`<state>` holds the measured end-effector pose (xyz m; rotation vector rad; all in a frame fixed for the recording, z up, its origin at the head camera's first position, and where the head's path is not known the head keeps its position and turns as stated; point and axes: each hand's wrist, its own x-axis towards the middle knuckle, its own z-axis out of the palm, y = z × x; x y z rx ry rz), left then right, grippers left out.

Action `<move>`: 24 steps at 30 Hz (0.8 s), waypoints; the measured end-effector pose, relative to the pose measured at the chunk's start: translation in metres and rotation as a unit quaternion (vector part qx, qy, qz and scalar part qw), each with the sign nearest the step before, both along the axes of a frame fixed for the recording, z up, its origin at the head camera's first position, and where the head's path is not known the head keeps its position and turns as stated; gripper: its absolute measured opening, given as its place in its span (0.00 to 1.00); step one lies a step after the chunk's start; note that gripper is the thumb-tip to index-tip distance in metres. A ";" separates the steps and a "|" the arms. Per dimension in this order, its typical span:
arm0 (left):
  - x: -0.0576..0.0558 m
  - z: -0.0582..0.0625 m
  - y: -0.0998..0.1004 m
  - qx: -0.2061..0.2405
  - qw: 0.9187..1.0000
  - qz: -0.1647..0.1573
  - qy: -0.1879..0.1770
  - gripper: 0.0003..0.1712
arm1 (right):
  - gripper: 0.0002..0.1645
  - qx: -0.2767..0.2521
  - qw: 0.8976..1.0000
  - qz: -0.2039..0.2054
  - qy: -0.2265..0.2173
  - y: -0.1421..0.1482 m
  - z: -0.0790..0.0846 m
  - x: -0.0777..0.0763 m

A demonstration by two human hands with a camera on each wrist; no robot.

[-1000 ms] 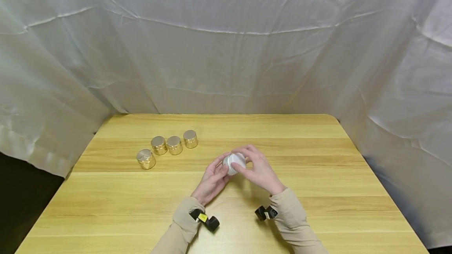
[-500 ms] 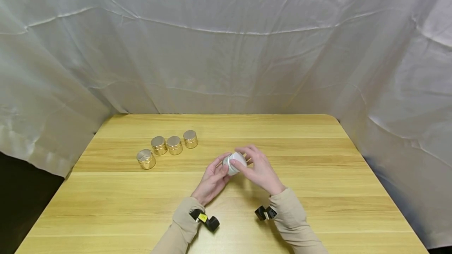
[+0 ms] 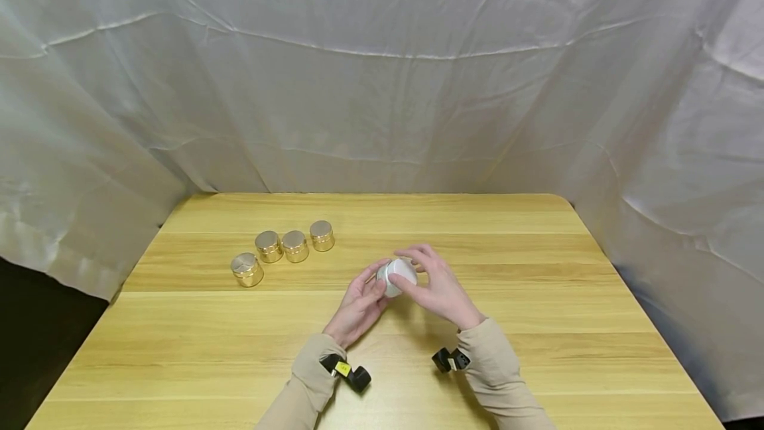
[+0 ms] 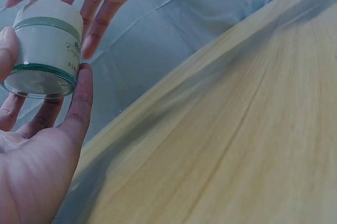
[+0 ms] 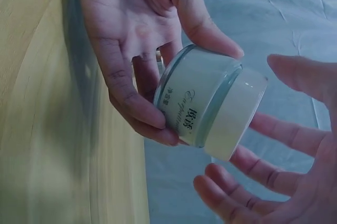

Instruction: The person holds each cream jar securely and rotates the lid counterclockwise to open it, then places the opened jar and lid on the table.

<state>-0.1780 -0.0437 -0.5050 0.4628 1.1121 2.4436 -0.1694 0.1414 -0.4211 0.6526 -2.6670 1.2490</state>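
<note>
A small cream jar [image 5: 202,95] with a white lid [image 5: 237,113], green bands and printed lettering is held up over the table, tilted toward the right hand. The left hand [image 3: 358,307] grips its body, thumb on one side and fingers on the other. In the left wrist view the jar's clear base [image 4: 39,83] faces the camera. Around the lid lies the right hand [image 3: 438,287], its fingers spread. Its thumb [image 5: 303,74] stands just off the lid in the right wrist view, while the fingertips are right at the lid's far side.
Several gold-coloured lidded jars [image 3: 247,269] stand on the left of the wooden table [image 3: 537,297], beyond the left hand. A pale grey curtain [image 3: 382,98] hangs behind and beside the table. Each wrist carries a small black camera [image 3: 358,378].
The right thumb and fingers have shifted on the lid, from lying across it to loosely around it. The left hand and the jar stay nearly in place.
</note>
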 end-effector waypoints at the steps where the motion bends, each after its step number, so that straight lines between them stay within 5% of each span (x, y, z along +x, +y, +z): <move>1: 0.000 0.000 0.000 0.001 1.000 0.000 0.000 0.21 | 0.28 0.002 1.000 -0.008 -0.007 0.000 0.000 0.000; 10: 0.000 0.000 0.000 -0.004 1.000 0.000 0.003 0.23 | 0.31 0.037 0.998 -0.043 -0.014 -0.003 0.002 0.001; 18: 0.000 -0.001 0.000 -0.006 1.000 0.003 -0.005 0.24 | 0.26 0.013 0.999 0.011 0.035 0.000 0.002 0.001; 24: 0.000 -0.001 0.000 -0.013 1.000 0.004 0.000 0.25 | 0.30 0.022 1.000 -0.011 -0.004 0.001 0.002 0.001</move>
